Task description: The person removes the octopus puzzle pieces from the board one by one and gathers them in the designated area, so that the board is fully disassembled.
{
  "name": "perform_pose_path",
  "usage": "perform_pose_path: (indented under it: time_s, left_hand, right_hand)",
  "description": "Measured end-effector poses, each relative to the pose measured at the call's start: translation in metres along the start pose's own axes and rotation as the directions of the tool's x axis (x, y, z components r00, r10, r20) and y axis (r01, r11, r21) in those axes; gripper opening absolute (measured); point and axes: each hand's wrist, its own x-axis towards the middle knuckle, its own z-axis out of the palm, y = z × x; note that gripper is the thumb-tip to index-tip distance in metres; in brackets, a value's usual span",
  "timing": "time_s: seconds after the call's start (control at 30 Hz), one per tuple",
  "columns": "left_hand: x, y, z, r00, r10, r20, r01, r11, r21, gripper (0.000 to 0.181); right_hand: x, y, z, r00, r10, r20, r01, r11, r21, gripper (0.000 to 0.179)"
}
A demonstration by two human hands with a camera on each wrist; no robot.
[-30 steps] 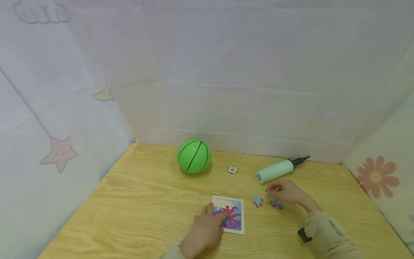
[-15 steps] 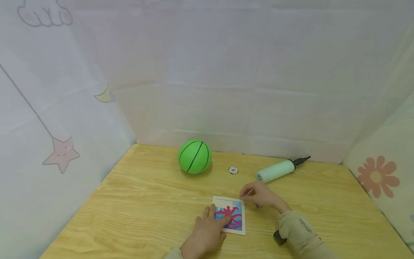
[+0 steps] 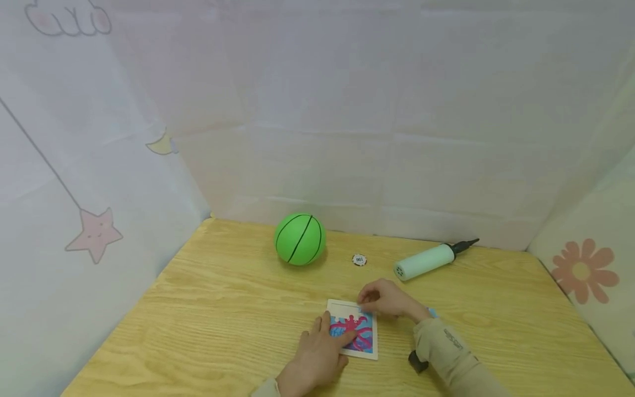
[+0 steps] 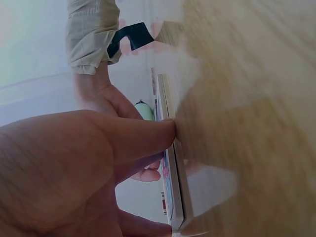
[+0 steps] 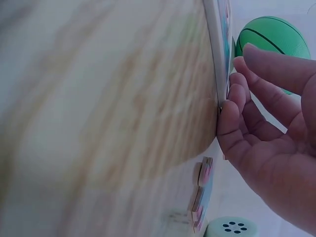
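A small framed jigsaw puzzle [image 3: 365, 343] lies on the table, its picture a pink octopus on blue, with a pale bare patch at the upper left. My left hand [image 3: 315, 353] rests on its lower left side. One straight finger presses the picture, and the thumb [image 4: 153, 136] lies along the frame's near edge. At the upper right corner is my right hand [image 3: 389, 299], thumb and forefinger together over a light blue puzzle piece, mostly hidden by the fingers. In the right wrist view its other fingertips [image 5: 230, 111] are right at the frame's edge.
Loose puzzle pieces [image 5: 201, 202] lie right of the frame, mostly hidden by my right wrist in the head view. Farther back are a green ball [image 3: 300, 240], a poker chip [image 3: 359, 259] and a pale green hand pump [image 3: 424, 262].
My right hand has moved left from beside the loose pieces to the puzzle's upper right corner. The left hand has kept its place on the puzzle.
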Motion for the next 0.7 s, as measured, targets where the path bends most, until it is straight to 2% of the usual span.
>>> perform_pose_path:
  time_s: [0.17, 0.33, 0.7]
  left_hand:
    - [0.0010, -0.0003, -0.0010, 1.000, -0.005, 0.004, 0.005, 1.000, 0.026, 0.044]
    - [0.0023, -0.0002, -0.0010, 0.999, -0.021, 0.037, 0.020, 1.000, 0.024, 0.043]
    - [0.0044, 0.0005, -0.0025, 0.998, -0.041, 0.056, 0.039, 0.999, 0.032, 0.042]
  right_hand:
    - [0.0038, 0.0006, 0.0001, 0.999, 0.029, 0.027, -0.029, 0.999, 0.023, 0.007]
    - [0.0053, 0.0020, -0.0004, 0.998, 0.042, 0.052, -0.045, 0.998, 0.044, 0.006]
    - [0.0059, -0.0038, -0.0036, 0.995, 0.043, 0.085, -0.044, 0.999, 0.017, 0.004]
